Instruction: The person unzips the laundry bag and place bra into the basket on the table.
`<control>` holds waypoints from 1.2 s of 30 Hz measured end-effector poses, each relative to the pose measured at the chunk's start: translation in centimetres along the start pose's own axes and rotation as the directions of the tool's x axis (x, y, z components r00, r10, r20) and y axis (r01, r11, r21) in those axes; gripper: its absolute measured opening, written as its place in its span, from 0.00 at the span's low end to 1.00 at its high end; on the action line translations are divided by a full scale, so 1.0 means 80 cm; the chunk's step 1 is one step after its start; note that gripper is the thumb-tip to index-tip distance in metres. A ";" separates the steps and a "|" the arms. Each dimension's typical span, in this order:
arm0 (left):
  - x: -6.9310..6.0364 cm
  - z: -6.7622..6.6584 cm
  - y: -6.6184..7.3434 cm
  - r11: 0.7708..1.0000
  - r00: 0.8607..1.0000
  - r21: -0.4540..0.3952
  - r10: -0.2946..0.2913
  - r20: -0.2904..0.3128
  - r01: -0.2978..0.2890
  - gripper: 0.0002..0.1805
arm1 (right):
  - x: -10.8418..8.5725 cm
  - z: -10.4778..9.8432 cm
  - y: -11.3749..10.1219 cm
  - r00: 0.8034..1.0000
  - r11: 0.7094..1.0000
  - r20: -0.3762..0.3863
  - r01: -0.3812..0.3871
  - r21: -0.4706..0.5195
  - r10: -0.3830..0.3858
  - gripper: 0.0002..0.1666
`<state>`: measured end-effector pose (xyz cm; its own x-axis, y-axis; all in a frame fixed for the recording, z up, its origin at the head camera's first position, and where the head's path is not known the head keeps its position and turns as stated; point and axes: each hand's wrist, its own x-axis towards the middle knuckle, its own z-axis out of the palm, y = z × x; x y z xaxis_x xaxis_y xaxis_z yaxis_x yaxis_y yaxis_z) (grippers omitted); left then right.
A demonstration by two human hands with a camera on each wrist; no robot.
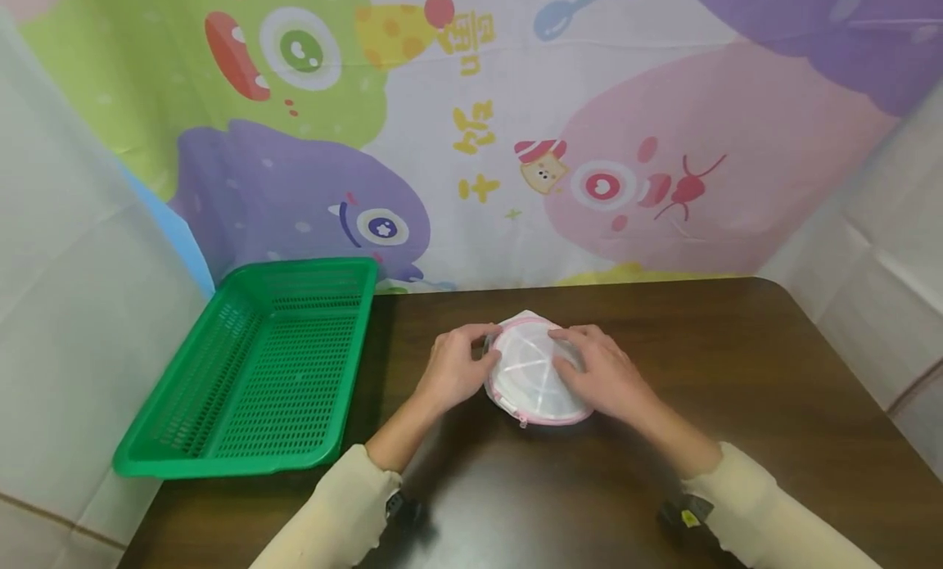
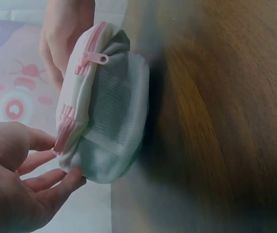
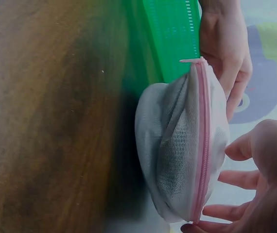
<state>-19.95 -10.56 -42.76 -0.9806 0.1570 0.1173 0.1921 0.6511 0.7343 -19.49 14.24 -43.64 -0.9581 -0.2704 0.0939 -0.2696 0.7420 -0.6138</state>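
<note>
A white mesh pouch with a pink zipper lies on the brown table between both hands. The left hand holds its left edge, thumb on top; in the left wrist view the fingers of the left hand pinch the pouch near one zipper end. On the other side, the right hand rests its spread, slightly bent fingers on the top and right edge. The right wrist view shows the right hand touching the pouch along its closed zipper.
A green plastic basket with slotted sides stands at the table's left. Behind the brown table hangs a cloth printed with cartoon monsters. Pale panels stand at both sides.
</note>
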 end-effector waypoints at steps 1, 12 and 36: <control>0.000 0.000 0.000 1.000 1.000 0.000 -0.001 0.002 0.001 0.21 | 0.000 0.001 0.000 1.000 1.000 0.005 0.001 0.000 -0.001 0.27; -0.004 -0.002 -0.004 1.000 1.000 0.009 0.001 -0.009 -0.001 0.19 | 0.009 0.008 0.008 0.998 0.998 -0.013 0.068 0.009 -0.068 0.26; -0.002 0.003 -0.006 0.999 0.999 0.022 -0.035 -0.025 0.035 0.19 | 0.040 0.020 0.009 0.993 0.991 -0.023 0.121 0.053 -0.119 0.25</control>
<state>-19.84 -10.74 -43.28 -0.9874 0.1156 0.1084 0.1581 0.6721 0.7234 -22.60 12.93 -45.06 -0.9211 -0.3428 0.1848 -0.3777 0.6704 -0.6387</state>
